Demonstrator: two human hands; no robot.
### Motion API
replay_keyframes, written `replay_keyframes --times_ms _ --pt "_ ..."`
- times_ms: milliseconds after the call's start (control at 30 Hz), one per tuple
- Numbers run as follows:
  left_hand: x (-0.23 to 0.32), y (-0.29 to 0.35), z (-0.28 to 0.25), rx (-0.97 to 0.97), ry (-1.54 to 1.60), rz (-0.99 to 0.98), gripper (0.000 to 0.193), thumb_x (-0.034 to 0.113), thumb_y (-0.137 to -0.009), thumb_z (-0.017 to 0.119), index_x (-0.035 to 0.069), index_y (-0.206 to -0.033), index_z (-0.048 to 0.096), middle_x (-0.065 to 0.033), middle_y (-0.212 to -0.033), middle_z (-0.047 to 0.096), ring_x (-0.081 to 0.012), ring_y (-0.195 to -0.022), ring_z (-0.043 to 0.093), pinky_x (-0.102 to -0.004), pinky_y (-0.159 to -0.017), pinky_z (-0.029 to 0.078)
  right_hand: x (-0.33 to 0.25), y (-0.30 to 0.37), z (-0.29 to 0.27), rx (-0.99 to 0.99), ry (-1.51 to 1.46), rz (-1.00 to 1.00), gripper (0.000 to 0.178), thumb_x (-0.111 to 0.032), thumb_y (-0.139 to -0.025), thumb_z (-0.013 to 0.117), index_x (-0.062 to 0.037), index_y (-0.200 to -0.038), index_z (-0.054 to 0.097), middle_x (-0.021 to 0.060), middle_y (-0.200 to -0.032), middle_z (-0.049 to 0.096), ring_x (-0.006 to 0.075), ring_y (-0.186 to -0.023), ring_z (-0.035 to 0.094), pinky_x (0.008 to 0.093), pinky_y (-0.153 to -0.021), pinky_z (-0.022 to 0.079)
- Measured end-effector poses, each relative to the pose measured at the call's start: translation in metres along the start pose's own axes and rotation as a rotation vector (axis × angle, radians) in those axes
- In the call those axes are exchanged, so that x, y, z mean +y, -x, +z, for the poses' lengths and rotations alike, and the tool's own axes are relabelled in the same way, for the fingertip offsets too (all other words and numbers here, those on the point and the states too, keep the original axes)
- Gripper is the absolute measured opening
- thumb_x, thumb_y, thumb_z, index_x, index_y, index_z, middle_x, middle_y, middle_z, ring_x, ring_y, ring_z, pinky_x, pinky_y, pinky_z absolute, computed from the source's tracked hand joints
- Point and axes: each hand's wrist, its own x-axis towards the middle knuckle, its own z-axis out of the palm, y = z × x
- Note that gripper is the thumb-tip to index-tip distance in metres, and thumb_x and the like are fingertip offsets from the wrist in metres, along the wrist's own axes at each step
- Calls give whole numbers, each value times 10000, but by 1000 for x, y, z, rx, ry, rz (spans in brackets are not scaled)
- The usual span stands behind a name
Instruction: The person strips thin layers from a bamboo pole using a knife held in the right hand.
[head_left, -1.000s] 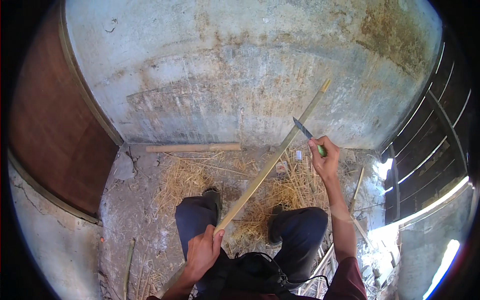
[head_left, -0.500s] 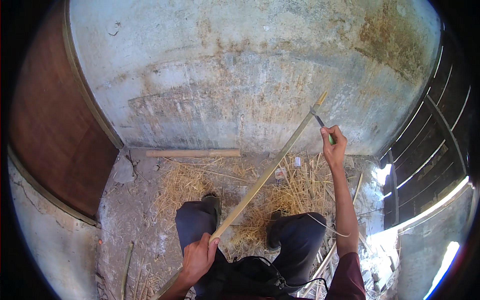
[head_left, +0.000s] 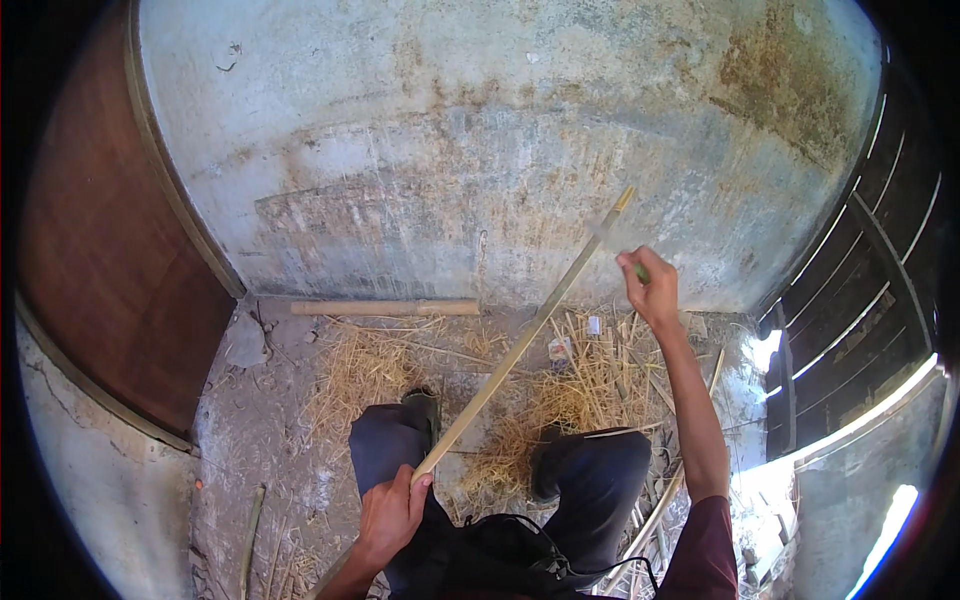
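Observation:
A long, pale bamboo strip point(head_left: 523, 345) slants from my lap up toward the wall, its far tip yellowish. My left hand point(head_left: 392, 515) is closed around its lower part, over my left thigh. Out to the right, my right hand point(head_left: 655, 290) grips the green handle of a small knife point(head_left: 642, 272). Motion smears the blade, which reaches toward the strip a little below the tip. Whether blade and strip touch, I cannot tell. A thin shaving point(head_left: 622, 432) lies across my right knee.
Heaps of straw-like shavings point(head_left: 362, 380) cover the floor around my feet. A bamboo pole point(head_left: 385, 307) lies along the base of the stained wall point(head_left: 420, 150). A brown door panel point(head_left: 125, 250) stands at left, dark slatted boards point(head_left: 850, 290) at right.
The strip's far end has swung slightly left. My right hand and the knife have shifted left too. The shaving by my right knee lies differently. My left hand keeps its grip.

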Motion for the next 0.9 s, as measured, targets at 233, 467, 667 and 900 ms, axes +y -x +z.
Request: replay_keyframes --times_ms 233,467,667,900 --pt "-6 7 -3 -47 -16 10 338 327 -1132 587 15 -1002 575 -258 -759 706 -511 -701 695 -607 -621 521 16 -12 -13 19 -50 -4 181 -126 -1004 770 3 -925 672 178 -903 790 306 -756 759 378 -678 562" --pt "-16 14 -7 -1 -45 11 329 322 -1129 591 21 -997 579 -256 -744 700 -508 -695 696 -603 -630 528 135 -17 -74 292 141 258 175 -170 -1024 732 -23 -950 672 190 -795 724 346 -699 702 411 -667 518" --pt "-35 5 -15 51 -85 -108 326 320 -1128 591 23 -994 587 -277 -721 677 -519 -697 685 -615 -627 505 162 29 -89 -272 448 488 315 -338 -952 783 -42 -967 679 291 -987 755 420 -1003 775 520 -833 580" --pt "-23 -11 -22 130 -26 -120 322 299 -1135 579 18 -980 595 -275 -696 648 -529 -690 663 -614 -632 478 118 49 -86 -450 692 589 480 -270 -944 791 -70 -1328 583 235 -1108 773 396 -1014 758 548 -809 572"
